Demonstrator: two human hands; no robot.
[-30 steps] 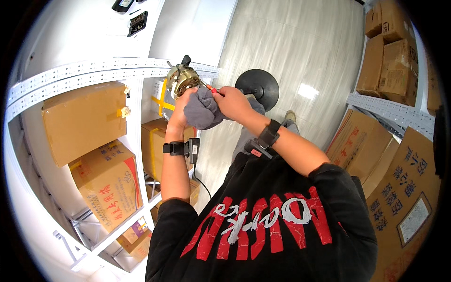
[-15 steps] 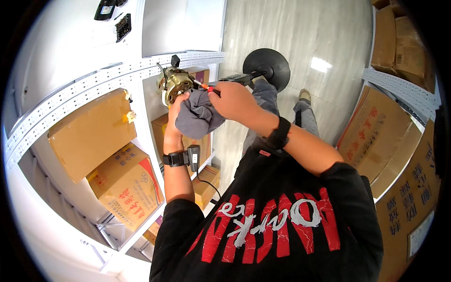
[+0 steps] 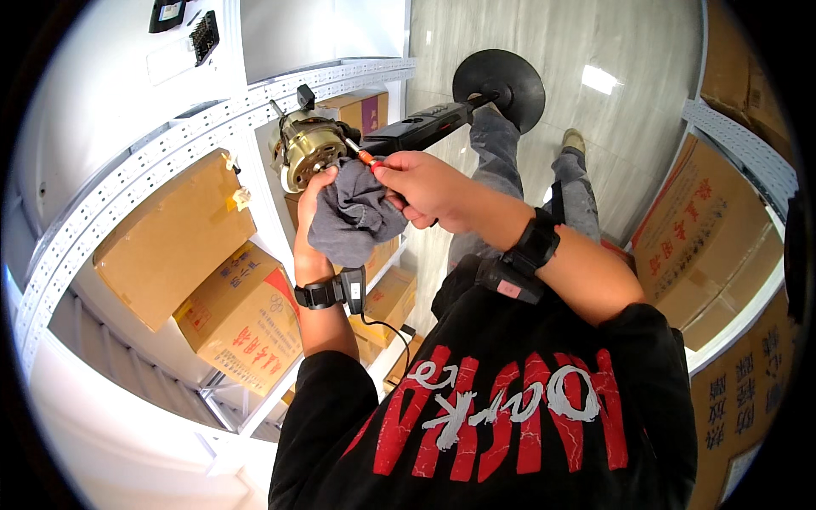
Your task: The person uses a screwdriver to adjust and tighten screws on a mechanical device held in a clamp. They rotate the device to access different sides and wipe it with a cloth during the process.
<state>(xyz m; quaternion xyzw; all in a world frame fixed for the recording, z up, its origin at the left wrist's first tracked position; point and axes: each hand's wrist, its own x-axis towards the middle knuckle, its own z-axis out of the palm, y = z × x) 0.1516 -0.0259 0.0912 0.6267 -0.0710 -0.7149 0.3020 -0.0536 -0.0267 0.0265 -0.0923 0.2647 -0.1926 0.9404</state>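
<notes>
The brass-coloured motor (image 3: 311,153) of a floor fan sits on top of its black stand (image 3: 418,127), by the shelf. My left hand (image 3: 316,191) is closed at the motor's lower edge, gripping a bunched grey cloth (image 3: 357,212) that hangs below it; the cloth hides part of the fingers. In my right hand (image 3: 425,185) is a screwdriver (image 3: 368,159) with a red and orange handle, pinched between thumb and fingers. Its metal shaft points up and left to the motor's side. Whether the tip sits in a screw I cannot make out.
The fan's round black base (image 3: 499,89) stands on the tiled floor near my feet. White perforated shelving (image 3: 204,127) runs along the left, with cardboard boxes (image 3: 174,238) on it. More boxes (image 3: 693,229) fill the right shelf. A black bit holder (image 3: 204,38) lies on the upper-left white surface.
The view has shifted, showing more of the fan's stand. My right hand has turned slightly and keeps hold of the screwdriver at the motor. My left hand still grips the cloth.
</notes>
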